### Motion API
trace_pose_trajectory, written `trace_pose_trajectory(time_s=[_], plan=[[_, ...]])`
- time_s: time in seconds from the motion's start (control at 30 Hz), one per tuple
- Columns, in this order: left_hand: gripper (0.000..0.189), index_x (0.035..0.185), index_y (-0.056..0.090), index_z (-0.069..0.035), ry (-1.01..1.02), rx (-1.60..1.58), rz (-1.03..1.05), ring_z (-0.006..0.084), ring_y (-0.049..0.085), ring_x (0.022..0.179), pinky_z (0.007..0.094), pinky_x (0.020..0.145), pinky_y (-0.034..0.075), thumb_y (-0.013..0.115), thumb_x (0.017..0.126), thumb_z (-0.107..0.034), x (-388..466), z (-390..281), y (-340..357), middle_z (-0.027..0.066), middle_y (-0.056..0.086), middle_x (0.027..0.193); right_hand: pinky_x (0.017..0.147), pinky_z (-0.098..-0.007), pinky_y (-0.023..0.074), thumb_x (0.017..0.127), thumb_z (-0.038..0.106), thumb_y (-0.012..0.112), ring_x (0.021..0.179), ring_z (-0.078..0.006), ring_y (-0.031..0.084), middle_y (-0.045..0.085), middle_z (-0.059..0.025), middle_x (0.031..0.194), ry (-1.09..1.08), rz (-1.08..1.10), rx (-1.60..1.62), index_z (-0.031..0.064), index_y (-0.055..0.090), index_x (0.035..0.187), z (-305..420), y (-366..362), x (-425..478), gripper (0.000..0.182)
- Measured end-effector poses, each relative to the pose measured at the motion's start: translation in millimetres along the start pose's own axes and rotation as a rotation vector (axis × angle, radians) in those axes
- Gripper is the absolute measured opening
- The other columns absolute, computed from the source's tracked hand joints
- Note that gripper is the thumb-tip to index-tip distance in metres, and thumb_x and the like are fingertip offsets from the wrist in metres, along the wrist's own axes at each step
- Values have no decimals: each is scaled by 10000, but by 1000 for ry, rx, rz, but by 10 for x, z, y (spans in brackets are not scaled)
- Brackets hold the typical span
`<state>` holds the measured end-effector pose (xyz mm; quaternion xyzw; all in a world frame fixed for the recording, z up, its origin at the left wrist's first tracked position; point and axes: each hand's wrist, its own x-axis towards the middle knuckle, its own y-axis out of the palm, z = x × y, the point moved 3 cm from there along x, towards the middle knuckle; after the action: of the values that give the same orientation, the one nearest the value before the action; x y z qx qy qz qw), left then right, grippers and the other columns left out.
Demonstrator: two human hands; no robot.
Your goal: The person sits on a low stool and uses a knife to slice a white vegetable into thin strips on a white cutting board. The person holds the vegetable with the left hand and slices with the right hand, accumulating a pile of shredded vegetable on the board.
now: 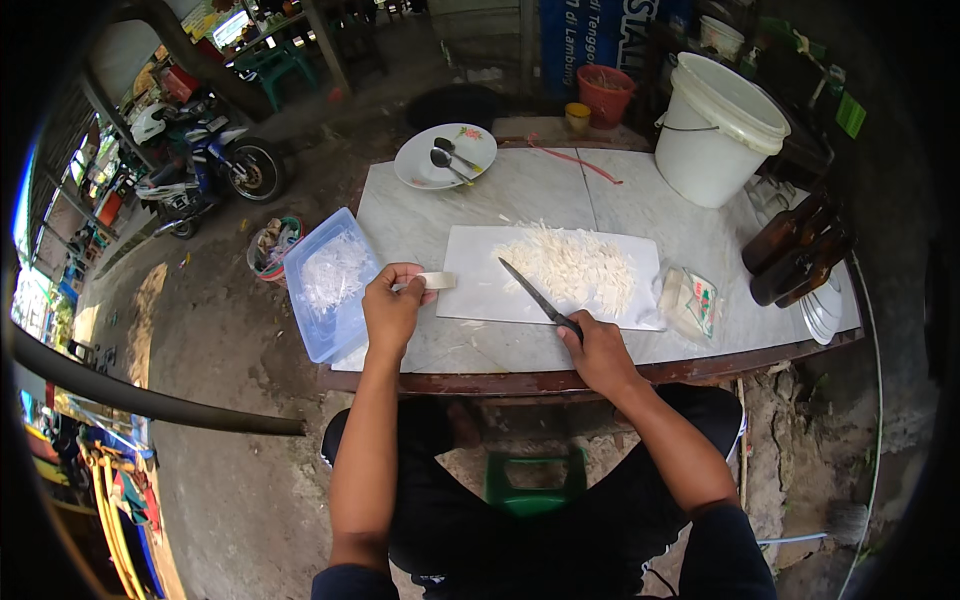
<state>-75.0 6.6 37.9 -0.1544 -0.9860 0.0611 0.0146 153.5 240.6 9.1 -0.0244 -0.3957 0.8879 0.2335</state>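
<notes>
My left hand [395, 304] pinches a pale flat strip [441, 280], whose free end reaches the left edge of a white cutting board [469, 259]. In my right hand [596, 349] is a kitchen knife [534, 291] with a dark handle. Its blade points up and left across the board, with the tip by a heap of cream-coloured shreds [574, 262]. Beside my left hand a blue plastic tray [311, 334] holds thin white shreds [334, 274]. A clear plastic packet [690, 304] with printing and pale contents lies against the board's right end.
On the marble-topped table [510, 180] are a floral plate [420, 157] with two spoons, a red strip [577, 159], a large white bucket [712, 135], brown glass bottles [791, 247] and stacked saucers [821, 313]. A waste basket [276, 247] stands left of the tray; a motorcycle [210, 165] is farther off.
</notes>
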Motion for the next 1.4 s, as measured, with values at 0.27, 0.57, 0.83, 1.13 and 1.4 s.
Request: trace_pose_trajectory(time_s=[0.27, 0.57, 0.83, 1.13, 1.4], plan=[[94, 1087, 624, 43, -177, -77, 77, 238, 768, 892, 335, 813, 689, 564, 1019, 14, -19, 95, 100, 122, 688, 1018, 772, -554, 565, 1035, 233, 706, 818, -512, 720, 710, -307, 794, -48, 149, 36, -70, 683, 1101, 171, -3, -153, 312], [136, 1161, 490, 36, -369, -354, 101, 364, 792, 992, 430, 904, 680, 448, 1032, 47, -94, 279, 190, 270, 703, 1133, 795, -575, 557, 1055, 267, 684, 829, -531, 714, 716, -317, 804, 78, 9, -30, -53, 679, 1058, -22, -204, -45, 320], [104, 1154, 486, 32, -399, -346, 159, 402, 792, 963, 480, 913, 675, 464, 1053, 26, -81, 355, 262, 332, 713, 1189, 788, -561, 560, 1047, 258, 695, 823, -523, 716, 720, -320, 829, 28, 1, -33, -55, 689, 1065, -25, -229, -72, 314], [162, 1028, 668, 20, 206, 647, -57, 404, 753, 727, 452, 720, 602, 722, 911, -78, -98, 383, 131, 208, 743, 767, 781, -556, 557, 1046, 249, 694, 819, -522, 712, 714, -316, 816, -3, 10, -20, -66, 690, 1059, -16, -199, -65, 315], [184, 1066, 730, -40, 213, 749, 217, 342, 752, 732, 440, 713, 584, 773, 899, -106, -181, 90, 312, 157, 765, 818, 762, -551, 558, 1043, 245, 700, 805, -514, 713, 719, -305, 819, -2, 18, 31, -54, 691, 1071, -32, -165, -59, 301]])
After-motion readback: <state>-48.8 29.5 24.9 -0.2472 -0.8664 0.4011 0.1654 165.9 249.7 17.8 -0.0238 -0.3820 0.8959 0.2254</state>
